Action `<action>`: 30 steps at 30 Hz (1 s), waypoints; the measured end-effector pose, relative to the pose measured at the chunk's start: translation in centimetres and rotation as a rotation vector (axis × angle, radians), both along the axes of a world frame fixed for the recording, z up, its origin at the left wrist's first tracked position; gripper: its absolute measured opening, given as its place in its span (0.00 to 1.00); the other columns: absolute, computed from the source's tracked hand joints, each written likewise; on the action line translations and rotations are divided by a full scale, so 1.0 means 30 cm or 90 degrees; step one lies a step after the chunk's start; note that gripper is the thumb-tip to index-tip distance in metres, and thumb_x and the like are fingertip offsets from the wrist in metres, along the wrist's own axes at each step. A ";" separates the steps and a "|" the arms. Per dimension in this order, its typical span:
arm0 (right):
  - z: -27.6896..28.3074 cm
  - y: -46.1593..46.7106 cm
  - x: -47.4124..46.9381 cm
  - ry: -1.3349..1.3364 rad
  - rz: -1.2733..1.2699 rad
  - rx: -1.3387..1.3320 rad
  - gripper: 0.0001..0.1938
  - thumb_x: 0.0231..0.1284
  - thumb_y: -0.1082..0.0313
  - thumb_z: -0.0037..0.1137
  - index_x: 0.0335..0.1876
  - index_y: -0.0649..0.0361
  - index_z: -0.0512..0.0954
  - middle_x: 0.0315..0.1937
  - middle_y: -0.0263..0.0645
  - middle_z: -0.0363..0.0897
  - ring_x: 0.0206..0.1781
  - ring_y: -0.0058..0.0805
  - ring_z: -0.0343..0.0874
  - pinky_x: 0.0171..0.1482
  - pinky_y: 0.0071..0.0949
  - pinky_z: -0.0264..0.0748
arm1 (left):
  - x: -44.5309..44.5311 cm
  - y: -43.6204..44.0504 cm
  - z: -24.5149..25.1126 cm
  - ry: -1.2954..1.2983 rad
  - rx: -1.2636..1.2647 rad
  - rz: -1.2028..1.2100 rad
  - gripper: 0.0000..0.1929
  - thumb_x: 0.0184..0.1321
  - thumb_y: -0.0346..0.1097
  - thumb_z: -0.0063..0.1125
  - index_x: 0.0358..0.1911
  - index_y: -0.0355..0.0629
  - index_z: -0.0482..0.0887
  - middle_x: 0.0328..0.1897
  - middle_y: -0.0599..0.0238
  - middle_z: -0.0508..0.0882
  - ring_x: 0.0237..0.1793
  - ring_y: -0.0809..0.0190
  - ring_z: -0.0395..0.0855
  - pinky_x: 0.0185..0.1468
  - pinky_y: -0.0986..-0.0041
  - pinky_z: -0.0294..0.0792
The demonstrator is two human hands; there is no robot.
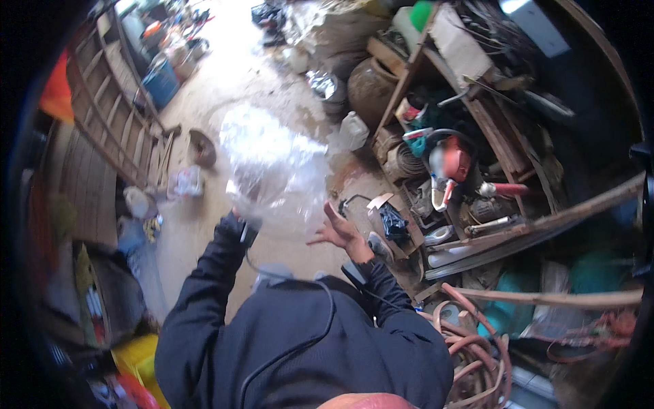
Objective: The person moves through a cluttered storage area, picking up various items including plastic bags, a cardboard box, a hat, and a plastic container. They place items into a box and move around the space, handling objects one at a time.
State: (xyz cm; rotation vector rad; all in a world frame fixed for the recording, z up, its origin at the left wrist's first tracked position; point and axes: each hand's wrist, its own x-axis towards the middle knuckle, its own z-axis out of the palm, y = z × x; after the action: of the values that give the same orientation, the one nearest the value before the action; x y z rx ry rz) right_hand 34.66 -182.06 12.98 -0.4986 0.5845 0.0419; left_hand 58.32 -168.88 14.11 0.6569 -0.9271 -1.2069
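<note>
A large clear plastic bag (278,174), puffed out and shiny with glare, hangs in the air before me. My left hand (237,212) is at its lower left edge and seems to grip it; most of the fingers are hidden behind the plastic and the dark sleeve. At the bag's lower right side, my right hand (340,232) has its fingers and thumb spread, with nothing held. Whether its fingertips touch the plastic, I cannot tell. A dark device with a cable (249,234) sits at my left wrist, and another dark device (353,274) is by the right wrist.
Wooden shelving (485,122) crammed with tools and boxes stands on the right, above a coiled hose (480,353). A brown clay jar (372,84) and a white jug (353,130) stand ahead. To the left are a ladder-like wooden frame (110,102), a metal bowl (202,148) and a plastic tub (185,182).
</note>
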 end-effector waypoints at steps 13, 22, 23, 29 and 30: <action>-0.072 -0.556 0.851 -0.330 0.011 0.078 0.20 0.69 0.59 0.44 0.60 0.64 0.68 0.56 0.43 0.74 0.57 0.38 0.74 0.63 0.39 0.70 | 0.411 -0.466 -0.033 0.104 -0.136 -0.012 0.50 0.37 0.62 0.73 0.64 0.42 0.66 0.72 0.57 0.60 0.70 0.54 0.58 0.69 0.57 0.54; -0.245 -1.094 1.359 -0.111 -0.310 -0.736 0.13 0.64 0.72 0.45 0.53 0.64 0.71 0.45 0.35 0.75 0.42 0.24 0.75 0.47 0.25 0.73 | 0.989 -0.874 -0.238 0.098 -0.042 -0.043 0.29 0.63 0.51 0.53 0.64 0.44 0.68 0.73 0.58 0.59 0.73 0.51 0.51 0.72 0.49 0.47; -0.253 -1.182 1.386 -0.040 -0.327 -0.817 0.13 0.64 0.73 0.46 0.52 0.64 0.71 0.45 0.35 0.75 0.42 0.23 0.74 0.46 0.25 0.73 | 1.033 -0.909 -0.272 0.108 -0.195 -0.080 0.25 0.66 0.47 0.49 0.64 0.44 0.69 0.72 0.57 0.60 0.73 0.53 0.51 0.72 0.50 0.47; -0.331 -1.462 1.500 -0.021 -0.059 -1.024 0.18 0.55 0.70 0.54 0.53 0.60 0.75 0.51 0.44 0.76 0.57 0.42 0.72 0.63 0.36 0.62 | 1.195 -1.288 -0.363 -0.375 0.122 0.224 0.20 0.69 0.35 0.39 0.62 0.39 0.69 0.69 0.55 0.66 0.68 0.54 0.62 0.68 0.63 0.56; -0.329 -1.518 1.509 -0.112 0.009 -1.156 0.18 0.56 0.70 0.53 0.54 0.59 0.74 0.52 0.44 0.76 0.57 0.42 0.71 0.65 0.36 0.61 | 1.224 -1.356 -0.356 -0.508 0.303 0.246 0.19 0.68 0.30 0.40 0.61 0.37 0.70 0.67 0.52 0.68 0.66 0.52 0.65 0.66 0.65 0.59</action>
State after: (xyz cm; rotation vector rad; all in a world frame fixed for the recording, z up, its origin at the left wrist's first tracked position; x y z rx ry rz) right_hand 79.92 -227.61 3.11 -2.2328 0.3003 -0.5691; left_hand 95.04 -209.56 3.43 1.6976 -1.0870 -0.8037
